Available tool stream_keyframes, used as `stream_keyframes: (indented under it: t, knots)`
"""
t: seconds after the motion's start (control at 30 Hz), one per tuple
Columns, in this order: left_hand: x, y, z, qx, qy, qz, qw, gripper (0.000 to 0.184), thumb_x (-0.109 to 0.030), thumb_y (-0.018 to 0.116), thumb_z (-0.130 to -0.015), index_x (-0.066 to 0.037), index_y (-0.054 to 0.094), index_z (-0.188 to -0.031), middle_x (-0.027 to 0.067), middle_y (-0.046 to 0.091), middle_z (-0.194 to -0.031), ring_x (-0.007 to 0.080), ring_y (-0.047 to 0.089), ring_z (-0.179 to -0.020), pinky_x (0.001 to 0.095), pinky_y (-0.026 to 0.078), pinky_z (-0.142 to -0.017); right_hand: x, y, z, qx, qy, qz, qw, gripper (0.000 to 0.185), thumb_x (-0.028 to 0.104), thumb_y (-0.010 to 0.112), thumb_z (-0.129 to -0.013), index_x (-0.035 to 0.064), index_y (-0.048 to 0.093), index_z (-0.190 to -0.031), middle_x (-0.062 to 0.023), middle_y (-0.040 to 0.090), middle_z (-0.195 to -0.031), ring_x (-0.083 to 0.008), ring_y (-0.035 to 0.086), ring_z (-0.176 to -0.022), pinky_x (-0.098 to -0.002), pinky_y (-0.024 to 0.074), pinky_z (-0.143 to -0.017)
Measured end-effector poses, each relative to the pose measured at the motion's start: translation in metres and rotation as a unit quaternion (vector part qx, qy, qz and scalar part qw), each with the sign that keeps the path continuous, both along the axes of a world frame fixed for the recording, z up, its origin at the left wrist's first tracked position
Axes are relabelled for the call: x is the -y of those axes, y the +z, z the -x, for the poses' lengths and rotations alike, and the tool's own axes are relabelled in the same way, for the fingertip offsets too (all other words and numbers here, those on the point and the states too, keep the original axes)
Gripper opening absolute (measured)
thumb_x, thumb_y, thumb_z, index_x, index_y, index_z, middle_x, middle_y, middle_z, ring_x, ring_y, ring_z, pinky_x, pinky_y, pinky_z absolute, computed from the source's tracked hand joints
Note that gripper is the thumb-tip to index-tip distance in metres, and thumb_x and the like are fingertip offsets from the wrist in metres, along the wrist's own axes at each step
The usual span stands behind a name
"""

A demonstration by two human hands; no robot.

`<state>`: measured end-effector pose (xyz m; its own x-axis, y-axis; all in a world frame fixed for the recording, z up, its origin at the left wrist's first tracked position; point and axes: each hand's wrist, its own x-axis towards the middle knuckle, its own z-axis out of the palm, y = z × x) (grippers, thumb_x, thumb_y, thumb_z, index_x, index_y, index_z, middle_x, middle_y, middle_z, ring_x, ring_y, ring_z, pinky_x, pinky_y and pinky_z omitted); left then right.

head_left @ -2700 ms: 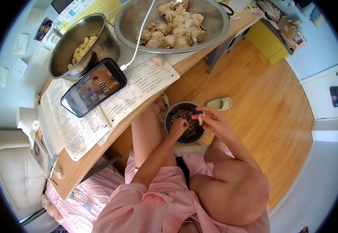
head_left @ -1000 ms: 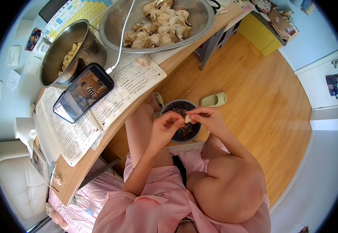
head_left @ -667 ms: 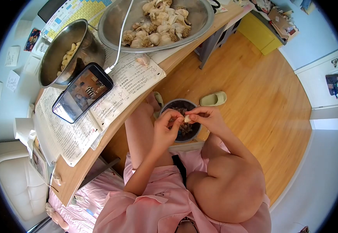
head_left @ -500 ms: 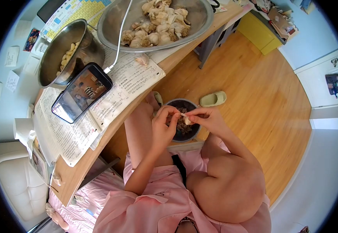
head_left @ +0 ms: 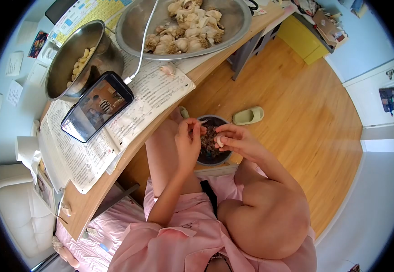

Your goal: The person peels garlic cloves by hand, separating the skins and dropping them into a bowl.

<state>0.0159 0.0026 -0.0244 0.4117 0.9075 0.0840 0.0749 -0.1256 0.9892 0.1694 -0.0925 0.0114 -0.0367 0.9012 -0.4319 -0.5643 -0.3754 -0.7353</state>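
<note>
Over the waste bin [head_left: 213, 156], my right hand [head_left: 237, 139] pinches a pale garlic clove [head_left: 219, 142] between thumb and fingers. Close by on the left, my left hand [head_left: 189, 143] has its fingertips pressed together, with a thin whitish strip of garlic skin [head_left: 203, 121] showing at them. The hands are a little apart. Dark and brownish scraps lie in the bin below. On the desk, a wide metal basin [head_left: 129, 34] holds many unpeeled garlic bulbs [head_left: 192, 29]. A deep metal pot [head_left: 108, 59] beside it contains peeled cloves [head_left: 80, 68].
A phone [head_left: 98, 106] with a white charging cable [head_left: 142, 50] leans against the pot, standing on open printed pages [head_left: 84, 158]. A loose clove [head_left: 167, 69] lies near the desk edge [head_left: 160, 119]. A green slipper [head_left: 248, 116] sits on the wooden floor beyond the bin.
My hands have moved apart: both held the clove between them before. The clove now stays in my right hand, and the strip of skin has come away with my left.
</note>
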Motion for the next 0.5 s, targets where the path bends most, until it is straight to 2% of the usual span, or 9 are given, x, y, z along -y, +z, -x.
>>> stream_keyframes:
  t: [0.07, 0.17, 0.2, 0.3, 0.37, 0.5]
  knots:
    - [-0.007, -0.013, -0.006, -0.052, 0.018, 0.031, 0.998, 0.005, -0.003, 0.056, -0.086, 0.002, 0.055, -0.087, 0.0129, 0.062, -0.077, 0.019, 0.064, -0.071, 0.0286, 0.051, -0.064, 0.001, -0.001, 0.0, -0.016, -0.018, -0.015, 1.0, 0.036, 0.01, 0.06, -0.087, 0.0019, 0.049, -0.12, -0.0097, 0.061, -0.104, -0.0175, 0.061, -0.096, -0.0277, 0.0507, -0.08]
    - [-0.009, -0.054, -0.012, -0.136, -0.07, -0.065, 0.986, 0.006, -0.004, 0.058, -0.084, 0.001, 0.055, -0.086, 0.0145, 0.063, -0.077, 0.0238, 0.064, -0.072, 0.0323, 0.05, -0.065, 0.001, 0.005, -0.001, -0.024, -0.035, -0.027, 0.999, 0.036, 0.01, 0.059, -0.088, 0.0011, 0.049, -0.122, -0.0102, 0.06, -0.107, -0.0176, 0.061, -0.098, -0.0274, 0.0508, -0.082]
    - [-0.009, -0.076, -0.014, -0.14, -0.089, -0.051, 0.985, 0.007, -0.001, 0.059, -0.08, 0.001, 0.055, -0.086, 0.0153, 0.062, -0.08, 0.0292, 0.063, -0.072, 0.036, 0.049, -0.064, 0.0, 0.008, -0.002, -0.024, -0.039, -0.03, 0.998, 0.037, 0.011, 0.059, -0.088, 0.0007, 0.049, -0.122, -0.0103, 0.06, -0.108, -0.0175, 0.061, -0.099, -0.0271, 0.0509, -0.083]
    - [-0.011, -0.112, -0.018, -0.158, -0.09, -0.114, 0.977, 0.006, -0.001, 0.059, -0.079, 0.0, 0.057, -0.084, 0.0152, 0.063, -0.08, 0.0298, 0.062, -0.074, 0.0363, 0.049, -0.064, 0.002, 0.01, -0.006, -0.02, -0.04, -0.036, 0.998, 0.038, 0.014, 0.058, -0.089, -0.0007, 0.049, -0.123, -0.0105, 0.06, -0.108, -0.0177, 0.061, -0.098, -0.026, 0.0512, -0.084]
    - [-0.011, -0.13, -0.018, -0.168, -0.107, -0.103, 0.975, 0.005, 0.0, 0.059, -0.079, -0.001, 0.057, -0.083, 0.0153, 0.062, -0.08, 0.0299, 0.062, -0.074, 0.0359, 0.049, -0.064, 0.003, 0.012, -0.007, -0.017, -0.046, -0.036, 0.998, 0.038, 0.017, 0.058, -0.089, -0.0014, 0.05, -0.122, -0.01, 0.061, -0.106, -0.0173, 0.062, -0.095, -0.0255, 0.052, -0.082]
    - [-0.012, -0.138, -0.017, -0.196, -0.137, -0.112, 0.965, 0.003, 0.0, 0.059, -0.079, -0.001, 0.058, -0.081, 0.016, 0.062, -0.085, 0.0296, 0.062, -0.075, 0.0342, 0.049, -0.064, 0.006, 0.001, -0.012, -0.025, -0.073, -0.073, 0.994, 0.034, 0.019, 0.057, -0.09, -0.0013, 0.053, -0.117, -0.0098, 0.062, -0.1, -0.0173, 0.064, -0.087, -0.0268, 0.0531, -0.08]
